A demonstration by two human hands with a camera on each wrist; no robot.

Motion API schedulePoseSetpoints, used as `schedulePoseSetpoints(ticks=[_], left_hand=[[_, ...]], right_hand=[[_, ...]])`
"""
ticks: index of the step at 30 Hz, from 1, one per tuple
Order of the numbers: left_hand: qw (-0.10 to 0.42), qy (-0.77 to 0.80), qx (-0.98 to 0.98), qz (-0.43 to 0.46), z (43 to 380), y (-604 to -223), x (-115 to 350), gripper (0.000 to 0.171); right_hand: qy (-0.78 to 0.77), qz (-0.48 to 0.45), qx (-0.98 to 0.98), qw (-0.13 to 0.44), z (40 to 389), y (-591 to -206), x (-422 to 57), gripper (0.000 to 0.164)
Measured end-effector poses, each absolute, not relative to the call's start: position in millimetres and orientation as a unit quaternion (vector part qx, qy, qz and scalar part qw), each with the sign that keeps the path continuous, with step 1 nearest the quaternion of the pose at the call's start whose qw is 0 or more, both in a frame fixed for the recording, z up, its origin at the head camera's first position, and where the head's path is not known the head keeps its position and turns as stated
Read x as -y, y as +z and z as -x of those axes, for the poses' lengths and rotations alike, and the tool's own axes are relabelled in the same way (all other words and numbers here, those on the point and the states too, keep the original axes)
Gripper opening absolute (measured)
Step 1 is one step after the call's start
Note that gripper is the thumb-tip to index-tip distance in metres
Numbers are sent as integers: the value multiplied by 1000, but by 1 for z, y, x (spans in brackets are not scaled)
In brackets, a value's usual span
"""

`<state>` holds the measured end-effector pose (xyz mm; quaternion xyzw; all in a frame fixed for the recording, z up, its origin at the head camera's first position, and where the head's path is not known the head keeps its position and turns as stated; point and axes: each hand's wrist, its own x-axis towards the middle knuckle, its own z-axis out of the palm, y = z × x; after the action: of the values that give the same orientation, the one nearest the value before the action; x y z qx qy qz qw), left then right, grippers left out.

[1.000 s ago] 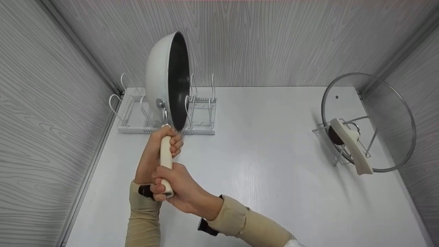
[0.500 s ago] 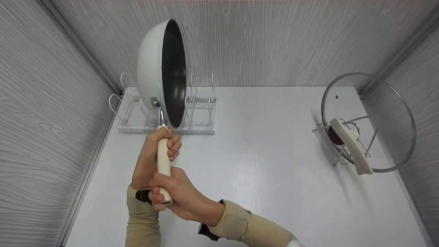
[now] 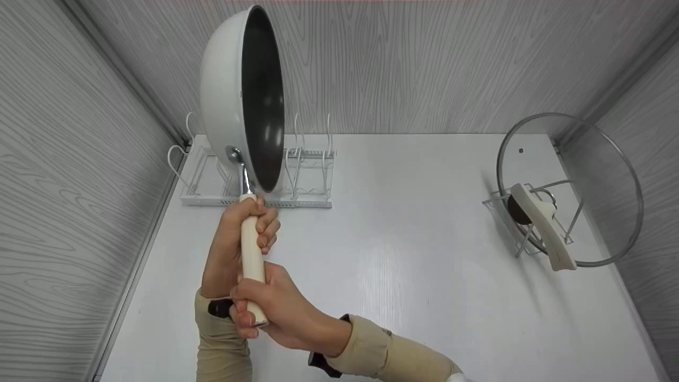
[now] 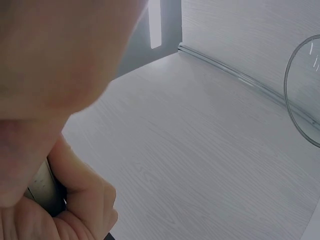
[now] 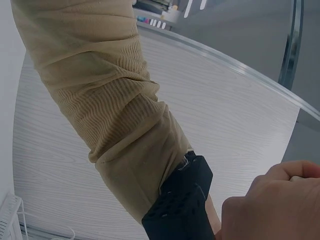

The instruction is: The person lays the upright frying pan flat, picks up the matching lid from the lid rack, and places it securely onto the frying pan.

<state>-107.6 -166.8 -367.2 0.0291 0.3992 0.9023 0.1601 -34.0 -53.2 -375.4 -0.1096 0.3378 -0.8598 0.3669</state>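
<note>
A deep frying pan (image 3: 223, 85), cream outside and dark inside, is tilted on its side with its opening facing right in the head view. It overlaps the white wire rack (image 3: 313, 203), hiding part of it. My left hand (image 3: 229, 244) grips the cream handle (image 3: 252, 260) close to the pan. Lower down, my right hand (image 3: 286, 307) holds the handle's end, thumb across the top. In the left wrist view the dark handle end (image 4: 46, 192) shows beside the fingers of my right hand (image 4: 82, 200).
At the right, a glass lid (image 3: 610, 212) with a cream knob handle (image 3: 546, 228) leans upright in a small wire stand (image 3: 522, 246). Grey wood-grain panels (image 3: 424, 63) enclose the white tabletop (image 3: 403, 239) at the back and both sides.
The pan has shifted up and slightly left in the head view and looks larger, baring more of the rack. Both hands kept their grip and moved slightly down in the view with the handle.
</note>
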Motion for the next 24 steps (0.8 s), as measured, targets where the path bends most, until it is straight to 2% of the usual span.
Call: schedulePoseSetpoints(ticks=[10,24], left_hand=[[144,914,-372,-70,105,-363,162,21],[168,929,-315,-99,110,-356,153,22]], right_hand=[[-855,145,-345,360,31,-373,48,6],[-855,166,-366,328,30,-368,43,6]])
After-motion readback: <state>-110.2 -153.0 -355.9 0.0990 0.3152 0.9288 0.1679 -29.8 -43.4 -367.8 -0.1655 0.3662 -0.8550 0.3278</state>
